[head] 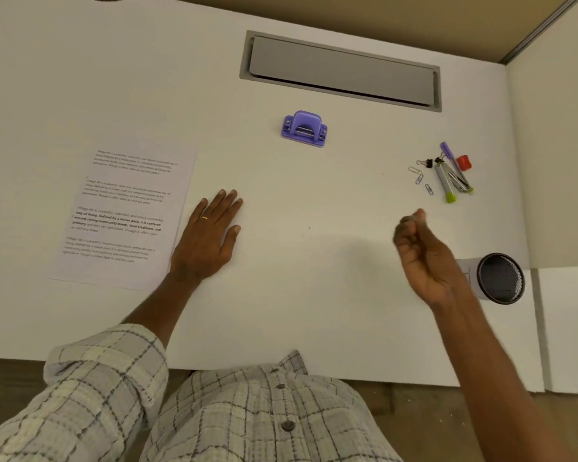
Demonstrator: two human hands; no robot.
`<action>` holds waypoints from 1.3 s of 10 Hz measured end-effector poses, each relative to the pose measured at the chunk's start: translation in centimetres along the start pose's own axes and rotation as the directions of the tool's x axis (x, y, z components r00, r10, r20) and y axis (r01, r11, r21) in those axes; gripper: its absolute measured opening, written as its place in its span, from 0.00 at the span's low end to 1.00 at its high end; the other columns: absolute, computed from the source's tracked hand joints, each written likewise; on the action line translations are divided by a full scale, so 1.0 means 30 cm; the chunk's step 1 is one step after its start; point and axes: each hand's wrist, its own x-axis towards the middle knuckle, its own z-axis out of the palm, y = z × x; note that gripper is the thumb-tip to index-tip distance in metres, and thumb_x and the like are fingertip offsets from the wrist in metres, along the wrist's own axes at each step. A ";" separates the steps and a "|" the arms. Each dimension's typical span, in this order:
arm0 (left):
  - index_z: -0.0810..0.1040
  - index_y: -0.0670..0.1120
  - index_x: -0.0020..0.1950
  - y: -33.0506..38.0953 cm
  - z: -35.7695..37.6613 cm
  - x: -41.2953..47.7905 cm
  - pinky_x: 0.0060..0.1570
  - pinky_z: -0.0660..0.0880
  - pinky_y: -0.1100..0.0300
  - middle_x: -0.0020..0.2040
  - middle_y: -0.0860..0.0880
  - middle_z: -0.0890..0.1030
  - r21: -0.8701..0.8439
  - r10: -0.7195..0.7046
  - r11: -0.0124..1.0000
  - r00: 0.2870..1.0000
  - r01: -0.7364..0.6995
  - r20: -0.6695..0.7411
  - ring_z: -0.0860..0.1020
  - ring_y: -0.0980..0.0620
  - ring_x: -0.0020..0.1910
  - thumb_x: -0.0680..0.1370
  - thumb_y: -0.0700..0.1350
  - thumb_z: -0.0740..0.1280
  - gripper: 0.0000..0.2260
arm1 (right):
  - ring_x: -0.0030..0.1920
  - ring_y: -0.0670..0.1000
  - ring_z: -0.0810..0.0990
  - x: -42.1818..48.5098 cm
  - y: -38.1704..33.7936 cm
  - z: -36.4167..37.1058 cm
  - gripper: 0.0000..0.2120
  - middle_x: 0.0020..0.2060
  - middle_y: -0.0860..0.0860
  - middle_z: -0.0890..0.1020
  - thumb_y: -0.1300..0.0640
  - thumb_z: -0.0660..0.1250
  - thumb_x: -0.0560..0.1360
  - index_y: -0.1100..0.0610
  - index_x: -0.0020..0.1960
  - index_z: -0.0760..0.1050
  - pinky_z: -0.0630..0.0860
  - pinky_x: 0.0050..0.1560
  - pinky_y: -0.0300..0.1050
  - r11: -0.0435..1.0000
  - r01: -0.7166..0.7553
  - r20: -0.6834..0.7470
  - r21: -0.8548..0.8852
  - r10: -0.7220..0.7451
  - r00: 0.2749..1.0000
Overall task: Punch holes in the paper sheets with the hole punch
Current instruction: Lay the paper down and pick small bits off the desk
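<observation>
Nothing begun — left hand point(211, 235) flat and empty beside the paper sheets point(124, 215); right hand point(421, 258) loosely curled, empty; hole punch point(304, 129) sits untouched farther back — next, fetch it.

Desk point(314, 201): matt white, smooth. Hole punch point(303, 129): purple plastic, slight sheen (metal rod inside). Paper sheets point(124, 215) matt; mesh cup point(500, 278) dark metal.

White desk point(314, 201) w/ grey cable flap point(341, 70), tan partition point(381, 18) behind, brown floor point(10, 371) below.
</observation>
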 end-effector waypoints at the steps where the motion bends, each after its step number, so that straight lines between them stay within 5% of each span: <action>1: 0.61 0.47 0.83 0.001 0.002 -0.001 0.82 0.55 0.46 0.83 0.49 0.60 -0.007 0.003 1.000 1.000 -0.003 0.000 0.56 0.51 0.84 0.85 0.50 0.54 0.25 | 0.42 0.46 0.79 -0.086 -0.191 -0.079 0.12 0.43 0.52 0.78 0.65 0.78 0.67 0.61 0.48 0.80 0.78 0.49 0.35 0.986 0.143 -0.064 -0.087 -0.149 0.987; 2: 0.61 0.47 0.83 0.001 0.004 0.000 0.82 0.55 0.45 0.83 0.49 0.61 -0.019 0.004 1.000 1.000 -0.004 -0.005 0.56 0.51 0.84 0.85 0.50 0.54 0.25 | 0.42 0.42 0.80 -0.178 -0.353 -0.152 0.00 0.42 0.48 0.80 0.61 0.68 0.78 0.57 0.48 0.78 0.78 0.50 0.32 0.859 0.252 -0.183 -0.445 -0.362 0.914; 3: 0.62 0.47 0.82 -0.002 0.006 0.001 0.82 0.55 0.45 0.83 0.49 0.62 -0.022 0.011 1.000 1.000 -0.011 -0.020 0.58 0.50 0.83 0.85 0.50 0.54 0.25 | 0.43 0.43 0.82 -0.255 -0.444 -0.233 0.07 0.42 0.47 0.83 0.58 0.67 0.81 0.60 0.56 0.80 0.79 0.54 0.34 0.493 0.226 -0.136 -0.841 -0.595 0.792; 4: 0.63 0.46 0.82 -0.003 0.006 0.001 0.82 0.55 0.44 0.83 0.48 0.63 -0.019 0.017 1.000 0.999 -0.018 -0.031 0.58 0.49 0.83 0.85 0.50 0.55 0.25 | 0.42 0.42 0.84 -0.281 -0.480 -0.283 0.10 0.38 0.46 0.85 0.58 0.68 0.80 0.61 0.57 0.82 0.79 0.51 0.31 0.108 0.090 -0.007 -0.990 -0.674 0.739; 5: 0.63 0.46 0.82 -0.001 0.008 0.003 0.81 0.56 0.43 0.82 0.48 0.63 -0.016 0.026 1.000 0.999 -0.027 -0.033 0.59 0.48 0.83 0.84 0.50 0.54 0.25 | 0.44 0.47 0.86 -0.266 -0.500 -0.302 0.07 0.39 0.51 0.87 0.58 0.67 0.80 0.58 0.53 0.84 0.79 0.54 0.40 -0.127 -0.043 0.050 -0.991 -0.647 0.761; 6: 0.64 0.46 0.82 0.004 0.006 0.004 0.81 0.55 0.44 0.82 0.48 0.63 -0.011 0.027 1.000 0.999 -0.027 -0.024 0.59 0.48 0.83 0.84 0.50 0.54 0.25 | 0.41 0.41 0.85 -0.255 -0.501 -0.299 0.07 0.43 0.56 0.87 0.62 0.67 0.80 0.55 0.51 0.84 0.79 0.53 0.36 -0.193 -0.082 0.056 -0.978 -0.617 0.785; 7: 0.63 0.46 0.82 0.010 0.000 0.006 0.82 0.54 0.44 0.82 0.48 0.63 -0.017 0.015 1.000 1.000 -0.016 -0.005 0.58 0.48 0.83 0.84 0.50 0.54 0.25 | 0.35 0.27 0.79 -0.251 -0.493 -0.284 0.08 0.41 0.55 0.85 0.67 0.67 0.78 0.60 0.54 0.84 0.70 0.42 0.20 -0.273 -0.102 0.091 -0.957 -0.612 0.786; 8: 0.64 0.45 0.81 0.015 -0.003 0.006 0.82 0.54 0.44 0.82 0.48 0.63 -0.017 0.014 1.000 1.000 -0.014 -0.008 0.58 0.48 0.83 0.84 0.51 0.54 0.25 | 0.36 0.27 0.78 -0.256 -0.490 -0.278 0.09 0.42 0.53 0.86 0.65 0.69 0.77 0.58 0.55 0.84 0.69 0.41 0.20 -0.306 -0.134 0.100 -0.942 -0.641 0.761; 9: 0.63 0.45 0.82 0.016 -0.002 0.006 0.82 0.54 0.44 0.82 0.48 0.63 -0.015 0.008 1.000 1.000 -0.008 -0.003 0.58 0.48 0.83 0.84 0.51 0.54 0.26 | 0.36 0.41 0.84 -0.267 -0.484 -0.259 0.05 0.38 0.50 0.87 0.58 0.74 0.74 0.55 0.50 0.85 0.72 0.35 0.24 -0.262 -0.141 0.089 -0.955 -0.702 0.707; 10: 0.63 0.46 0.82 0.015 -0.003 0.005 0.82 0.54 0.45 0.83 0.48 0.62 -0.013 0.004 1.000 1.000 -0.004 0.005 0.57 0.49 0.83 0.84 0.51 0.53 0.26 | 0.34 0.40 0.81 -0.270 -0.466 -0.249 0.05 0.34 0.44 0.83 0.52 0.76 0.72 0.53 0.45 0.83 0.71 0.34 0.23 -0.289 -0.169 0.111 -0.942 -0.746 0.657; 11: 0.63 0.46 0.82 0.016 -0.003 0.006 0.82 0.53 0.45 0.83 0.49 0.62 -0.013 0.000 1.000 1.000 0.001 0.011 0.57 0.49 0.83 0.84 0.51 0.53 0.26 | 0.36 0.39 0.80 -0.267 -0.448 -0.267 0.04 0.39 0.49 0.85 0.57 0.74 0.73 0.52 0.44 0.80 0.72 0.41 0.22 -0.359 -0.121 0.194 -0.926 -0.724 0.662; 12: 0.63 0.46 0.82 0.015 -0.002 0.008 0.82 0.53 0.45 0.83 0.48 0.62 -0.007 0.000 1.000 1.000 0.000 0.012 0.57 0.49 0.83 0.84 0.51 0.53 0.26 | 0.48 0.49 0.83 -0.265 -0.422 -0.277 0.10 0.50 0.53 0.84 0.68 0.68 0.75 0.56 0.51 0.82 0.79 0.53 0.34 -0.461 0.019 0.348 -0.887 -0.641 0.684; 13: 0.63 0.46 0.82 0.016 -0.003 0.008 0.82 0.53 0.46 0.83 0.49 0.62 -0.006 -0.007 1.000 1.000 0.007 0.013 0.57 0.50 0.84 0.84 0.50 0.53 0.26 | 0.50 0.50 0.83 -0.271 -0.366 -0.232 0.08 0.51 0.53 0.84 0.66 0.66 0.77 0.60 0.54 0.82 0.82 0.54 0.45 -0.456 0.109 0.428 -0.883 -0.690 0.583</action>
